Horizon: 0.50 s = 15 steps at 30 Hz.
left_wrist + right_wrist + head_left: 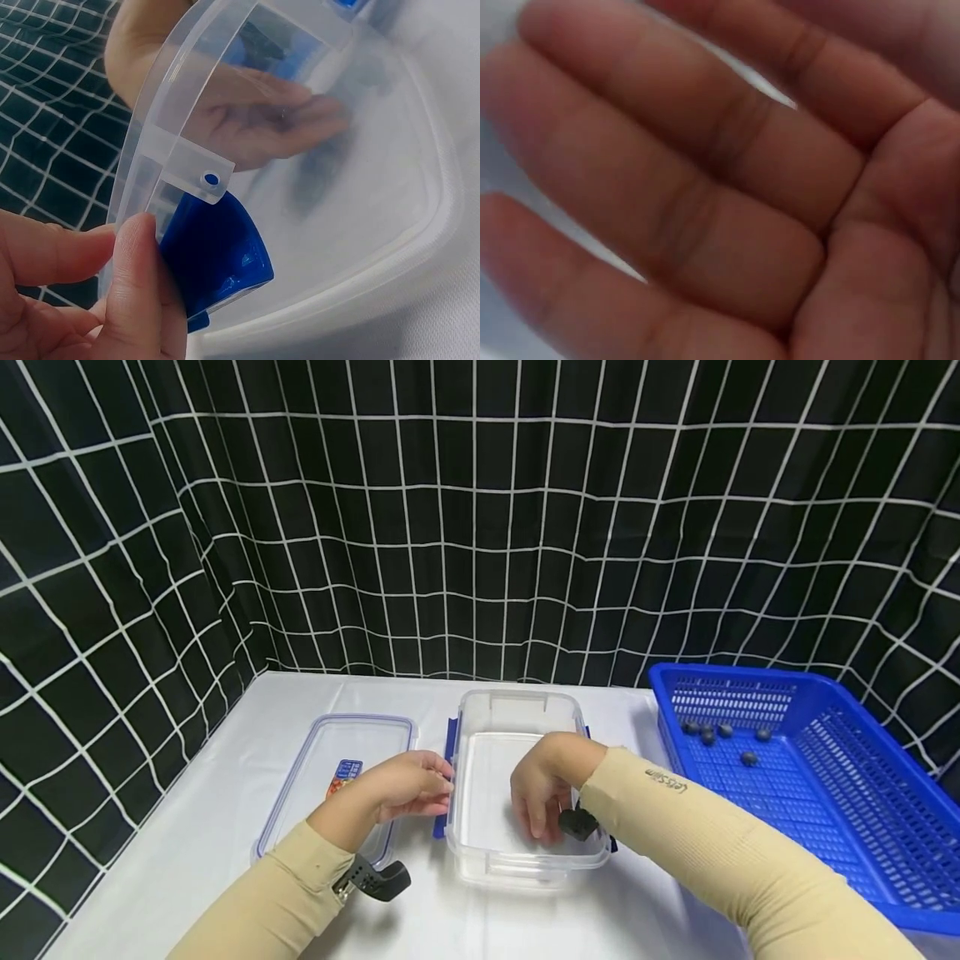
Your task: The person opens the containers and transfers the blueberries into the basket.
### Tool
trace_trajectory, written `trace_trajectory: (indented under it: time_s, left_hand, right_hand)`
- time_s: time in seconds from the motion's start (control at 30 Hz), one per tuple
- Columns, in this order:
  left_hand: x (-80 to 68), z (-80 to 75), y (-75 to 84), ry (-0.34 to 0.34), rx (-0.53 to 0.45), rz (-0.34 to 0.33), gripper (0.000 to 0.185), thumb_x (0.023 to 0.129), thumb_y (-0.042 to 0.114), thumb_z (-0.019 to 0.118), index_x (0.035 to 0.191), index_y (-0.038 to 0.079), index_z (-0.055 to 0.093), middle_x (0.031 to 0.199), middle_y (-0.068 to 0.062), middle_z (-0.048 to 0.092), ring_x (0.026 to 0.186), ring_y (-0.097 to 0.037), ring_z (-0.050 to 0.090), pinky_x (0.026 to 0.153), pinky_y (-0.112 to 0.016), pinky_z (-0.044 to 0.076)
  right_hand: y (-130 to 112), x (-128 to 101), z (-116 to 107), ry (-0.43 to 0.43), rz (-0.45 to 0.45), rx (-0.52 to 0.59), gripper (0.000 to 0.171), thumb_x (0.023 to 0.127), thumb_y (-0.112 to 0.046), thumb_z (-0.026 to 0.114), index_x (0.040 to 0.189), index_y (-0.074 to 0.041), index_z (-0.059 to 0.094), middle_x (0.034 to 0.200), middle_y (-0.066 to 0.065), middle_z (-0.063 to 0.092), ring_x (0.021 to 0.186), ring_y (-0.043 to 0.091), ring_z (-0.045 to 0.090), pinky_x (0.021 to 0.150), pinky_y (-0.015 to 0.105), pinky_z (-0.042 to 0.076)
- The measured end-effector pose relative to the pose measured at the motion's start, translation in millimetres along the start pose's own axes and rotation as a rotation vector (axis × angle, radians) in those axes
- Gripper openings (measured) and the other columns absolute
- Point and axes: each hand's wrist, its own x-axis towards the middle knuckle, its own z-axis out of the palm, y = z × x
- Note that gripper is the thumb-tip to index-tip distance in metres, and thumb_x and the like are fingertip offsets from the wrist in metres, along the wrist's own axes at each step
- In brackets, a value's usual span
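Observation:
A clear plastic food container (517, 862) stands without its lid in the middle of the table, blue latches hanging at its sides. My left hand (412, 783) pinches the container's left rim between thumb and fingers, beside a blue latch (217, 251), as the left wrist view shows. Inside the container, my right hand (543, 781) reaches down with its fingers pointing at the floor. The right wrist view shows those fingers (667, 202) loosely straight, with nothing seen in the palm. Whether the fingertips touch the container's floor I cannot tell.
The clear lid (378, 739) with a blue-edged rim and a printed label lies left of the container, partly under my left arm. At the right stands a blue plastic basket (738, 672) holding several small dark round things (748, 759). A black gridded curtain (495, 527) hangs behind.

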Motion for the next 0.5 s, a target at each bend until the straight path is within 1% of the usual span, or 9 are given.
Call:
trace_trajectory:
  time_s: [0.1,0.23,0.33,0.43,0.5]
  left_hand:
    - [0.0,-0.4,0.5,0.006,0.003,-0.002,0.018,0.085,-0.003,0.051,0.103,-0.003,0.050,0.081,-0.010,0.054,0.067,-0.016,0.059,0.065,-0.024,0.058]
    - [0.5,-0.3,0.2,0.008,0.008,-0.005,0.017,0.086,-0.003,0.051,0.103,-0.003,0.050,0.080,-0.010,0.054,0.067,-0.016,0.059,0.065,-0.024,0.058]
    - [1.0,-0.2,0.1,0.009,0.014,-0.007,0.017,0.086,-0.002,0.051,0.103,-0.003,0.050,0.081,-0.010,0.055,0.067,-0.016,0.059,0.065,-0.024,0.058]
    - [1.4,-0.6,-0.2,0.010,0.018,-0.009,0.017,0.086,-0.002,0.051,0.103,-0.002,0.050,0.081,-0.010,0.055,0.067,-0.016,0.059,0.065,-0.024,0.058]
    - [1.9,-1.0,-0.7,0.012,0.016,-0.013,0.016,0.086,-0.002,0.052,0.102,-0.002,0.050,0.081,-0.010,0.055,0.067,-0.016,0.059,0.064,-0.023,0.058]
  right_hand:
    - [-4,3,7,-0.056,0.021,0.010,0.012,0.082,0.002,0.059,0.087,-0.005,0.067,0.082,0.011,0.068,0.075,0.020,0.065,0.068,0.028,0.055]
    - [-6,7,15,-0.106,0.015,0.054,0.013,0.081,0.004,0.059,0.078,-0.007,0.064,0.073,0.007,0.064,0.066,0.017,0.061,0.061,0.025,0.054]
    - [-7,9,17,-0.156,-0.036,0.063,0.017,0.081,0.008,0.057,0.074,-0.007,0.063,0.068,0.004,0.062,0.061,0.014,0.058,0.056,0.022,0.052]
    - [-9,9,19,-0.203,-0.105,0.078,0.023,0.079,0.012,0.054,0.074,-0.008,0.063,0.068,0.002,0.062,0.060,0.012,0.057,0.057,0.021,0.052]
    - [-11,10,20,-0.220,-0.150,0.092,0.026,0.078,0.015,0.052,0.075,-0.009,0.063,0.069,0.002,0.063,0.060,0.011,0.056,0.057,0.021,0.052]
